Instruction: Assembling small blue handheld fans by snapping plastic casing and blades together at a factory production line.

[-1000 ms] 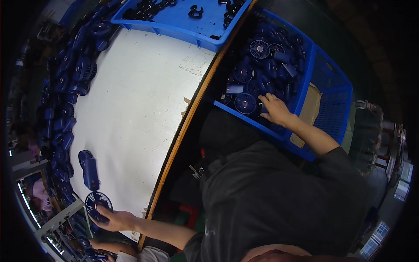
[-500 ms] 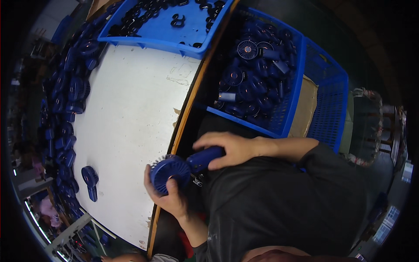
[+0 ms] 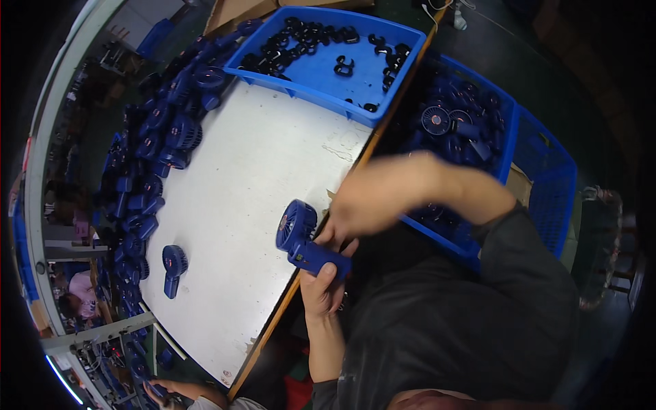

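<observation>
A dark blue handheld fan (image 3: 316,260) is held over the table's wooden edge, its round head (image 3: 296,225) pointing away from me over the white top. My left hand (image 3: 321,287) is closed round its handle, with the thumb across the near face. Close beside the handle, my right hand (image 3: 372,201) is smeared by motion, so its fingers and anything in them cannot be made out. A second blue fan (image 3: 174,263) lies by itself on the white table (image 3: 239,174), to the left.
Many blue fans (image 3: 154,147) are heaped along the table's far left side. At the back stands a blue tray (image 3: 311,96) of small black clip-like parts (image 3: 344,66). Right of the table are a crate (image 3: 511,140) of fans and another blue crate (image 3: 557,167). Another person's hand (image 3: 181,389) shows at lower left.
The fan has turned and moved from beside the table edge to over it. My left hand has shifted from its head to its handle. My right hand has let go of the handle.
</observation>
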### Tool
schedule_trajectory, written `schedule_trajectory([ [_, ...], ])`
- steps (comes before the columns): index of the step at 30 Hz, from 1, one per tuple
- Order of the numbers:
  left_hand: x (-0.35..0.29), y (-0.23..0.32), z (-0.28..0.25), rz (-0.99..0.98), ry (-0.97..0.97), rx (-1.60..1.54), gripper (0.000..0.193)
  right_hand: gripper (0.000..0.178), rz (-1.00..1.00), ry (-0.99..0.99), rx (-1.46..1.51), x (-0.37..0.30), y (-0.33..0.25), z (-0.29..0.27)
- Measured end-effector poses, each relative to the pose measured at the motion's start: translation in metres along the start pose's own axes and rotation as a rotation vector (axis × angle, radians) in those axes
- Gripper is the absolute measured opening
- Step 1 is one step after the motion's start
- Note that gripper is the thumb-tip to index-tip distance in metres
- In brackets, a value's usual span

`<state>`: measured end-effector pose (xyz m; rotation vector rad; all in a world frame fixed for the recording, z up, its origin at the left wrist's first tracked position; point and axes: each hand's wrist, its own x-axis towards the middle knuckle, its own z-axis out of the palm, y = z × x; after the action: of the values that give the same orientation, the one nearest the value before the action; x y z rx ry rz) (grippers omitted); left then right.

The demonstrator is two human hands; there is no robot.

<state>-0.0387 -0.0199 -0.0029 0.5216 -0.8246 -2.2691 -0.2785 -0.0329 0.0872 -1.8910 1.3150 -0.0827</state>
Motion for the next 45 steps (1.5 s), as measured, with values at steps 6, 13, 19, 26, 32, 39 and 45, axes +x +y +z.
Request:
schedule_trajectory([
  [6, -0.006, 0.028, -0.004, 0.168, -0.046, 0.066, 0.040, 0.028, 0.474, 0.853, -0.482, 0.052, 0.200, -0.116],
  [13, -0.018, 0.032, -0.017, 0.146, 0.264, 0.346, 0.036, 0.040, 0.059, 1.170, -0.014, 0.089, 0.165, -0.097],
  [19, 0.007, 0.020, 0.005, 0.164, 0.295, 0.173, 0.045, 0.044, -0.432, 0.831, 0.449, 0.018, -0.020, 0.097],
  [26, -0.025, 0.013, 0.005, 0.005, 0.341, 0.222, 0.049, 0.039, -0.493, 1.050, 0.236, 0.000, -0.004, 0.144],
  [32, -0.045, -0.002, 0.018, -0.186, 0.088, 0.406, 0.068, 0.044, -0.497, 0.898, 0.066, -0.017, -0.013, 0.125],
  [39, -0.035, -0.035, 0.044, 0.000, 0.475, 0.029, 0.071, 0.037, -0.301, 1.035, -0.094, -0.029, -0.025, 0.146],
  [45, -0.035, -0.057, 0.047, -0.067, 0.368, 0.030, 0.051, 0.040, -0.088, 1.054, -0.090, -0.034, -0.028, 0.181],
])
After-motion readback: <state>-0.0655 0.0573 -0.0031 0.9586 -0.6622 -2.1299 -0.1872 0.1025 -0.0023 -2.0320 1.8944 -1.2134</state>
